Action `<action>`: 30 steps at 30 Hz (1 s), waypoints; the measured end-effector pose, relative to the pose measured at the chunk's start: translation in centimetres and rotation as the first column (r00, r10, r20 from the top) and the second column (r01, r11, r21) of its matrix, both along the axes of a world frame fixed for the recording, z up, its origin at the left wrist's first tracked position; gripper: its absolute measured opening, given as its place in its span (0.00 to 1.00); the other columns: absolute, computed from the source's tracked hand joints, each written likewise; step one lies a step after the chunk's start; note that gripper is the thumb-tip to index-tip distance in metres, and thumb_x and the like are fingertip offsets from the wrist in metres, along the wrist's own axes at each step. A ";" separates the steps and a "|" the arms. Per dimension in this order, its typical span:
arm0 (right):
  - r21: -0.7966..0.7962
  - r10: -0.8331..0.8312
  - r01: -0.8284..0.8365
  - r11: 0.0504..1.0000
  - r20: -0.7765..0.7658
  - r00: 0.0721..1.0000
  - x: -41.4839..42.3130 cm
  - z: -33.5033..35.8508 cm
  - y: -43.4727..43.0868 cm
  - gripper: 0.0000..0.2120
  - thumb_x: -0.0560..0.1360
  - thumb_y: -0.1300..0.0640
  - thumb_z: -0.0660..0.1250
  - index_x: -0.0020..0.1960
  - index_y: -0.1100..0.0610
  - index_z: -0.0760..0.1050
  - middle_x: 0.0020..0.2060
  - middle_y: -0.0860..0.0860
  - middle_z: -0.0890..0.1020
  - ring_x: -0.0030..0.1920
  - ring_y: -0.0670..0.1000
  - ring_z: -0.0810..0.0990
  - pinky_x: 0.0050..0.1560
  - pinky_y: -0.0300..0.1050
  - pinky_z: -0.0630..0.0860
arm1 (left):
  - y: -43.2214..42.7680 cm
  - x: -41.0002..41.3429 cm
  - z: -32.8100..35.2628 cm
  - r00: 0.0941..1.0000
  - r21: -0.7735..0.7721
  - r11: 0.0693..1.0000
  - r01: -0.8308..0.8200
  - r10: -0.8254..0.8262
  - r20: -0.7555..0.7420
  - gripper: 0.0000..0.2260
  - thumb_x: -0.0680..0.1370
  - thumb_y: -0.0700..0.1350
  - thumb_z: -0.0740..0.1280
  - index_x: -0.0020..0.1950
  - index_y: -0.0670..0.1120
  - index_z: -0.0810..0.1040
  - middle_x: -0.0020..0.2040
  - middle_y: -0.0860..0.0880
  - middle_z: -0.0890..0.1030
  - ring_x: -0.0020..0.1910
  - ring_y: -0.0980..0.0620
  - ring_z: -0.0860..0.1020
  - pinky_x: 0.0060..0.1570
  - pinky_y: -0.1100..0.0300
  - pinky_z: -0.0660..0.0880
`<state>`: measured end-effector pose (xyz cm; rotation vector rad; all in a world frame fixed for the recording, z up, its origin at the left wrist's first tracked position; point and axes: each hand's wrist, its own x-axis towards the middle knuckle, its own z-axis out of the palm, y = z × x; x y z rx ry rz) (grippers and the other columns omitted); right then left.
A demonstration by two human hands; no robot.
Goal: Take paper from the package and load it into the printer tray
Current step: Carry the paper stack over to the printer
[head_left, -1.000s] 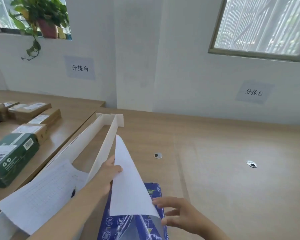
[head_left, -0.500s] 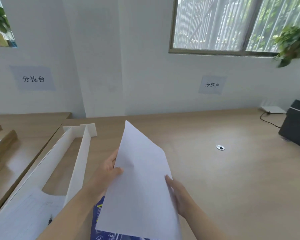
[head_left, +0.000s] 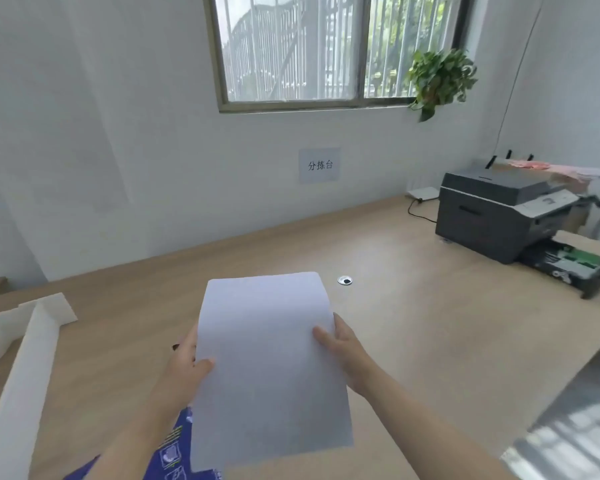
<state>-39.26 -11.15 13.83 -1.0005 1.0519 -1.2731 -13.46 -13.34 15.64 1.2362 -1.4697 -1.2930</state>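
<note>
White paper (head_left: 267,368) is held in front of me above the wooden table, its far edge curling slightly. My left hand (head_left: 184,368) grips its left edge and my right hand (head_left: 340,348) grips its right edge, thumbs on top. The blue paper package (head_left: 172,455) lies on the table below the paper, mostly hidden by it and my left arm. The dark grey printer (head_left: 499,216) stands at the far right of the table, with its paper tray (head_left: 575,268) pulled out toward me.
A white foam divider (head_left: 28,375) runs along the table's left side. A round cable hole (head_left: 344,280) sits mid-table. A cable (head_left: 416,213) trails behind the printer. A potted plant (head_left: 440,77) hangs by the window. The table's right edge (head_left: 568,372) drops off near right.
My view has swung right, bringing the printer and its tray into sight. The paper came up off the package and now sits flatter, with my right hand gripping its right edge.
</note>
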 end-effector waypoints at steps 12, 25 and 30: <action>0.022 -0.283 0.293 0.956 -0.188 0.940 -30.4 -0.7 4.1 0.11 0.77 0.59 0.63 0.59 0.54 0.71 0.57 0.55 0.80 0.54 0.55 0.81 0.54 0.50 0.80 | -0.6 -31.7 -0.8 0.984 0.006 0.984 0.178 -0.178 0.023 0.26 0.76 0.29 0.58 0.71 0.50 0.63 0.58 0.41 0.81 0.52 0.41 0.81 0.45 0.50 0.79; 0.067 -0.575 0.604 0.794 -0.235 0.783 -54.5 -1.7 8.8 0.14 0.76 0.67 0.62 0.61 0.61 0.72 0.49 0.55 0.81 0.39 0.47 0.81 0.37 0.36 0.80 | -2.6 -58.1 -4.7 0.919 0.087 0.915 0.395 -0.394 -0.030 0.29 0.74 0.36 0.66 0.71 0.54 0.61 0.49 0.49 0.82 0.48 0.43 0.81 0.41 0.50 0.77; 0.092 -0.604 0.647 0.757 -0.279 0.747 -63.9 -1.5 6.5 0.16 0.73 0.71 0.58 0.59 0.61 0.71 0.46 0.57 0.80 0.35 0.48 0.80 0.32 0.36 0.78 | -5.7 -68.9 -5.4 0.891 0.106 0.885 0.454 -0.453 -0.035 0.39 0.62 0.44 0.69 0.72 0.48 0.61 0.50 0.43 0.81 0.49 0.42 0.78 0.46 0.46 0.76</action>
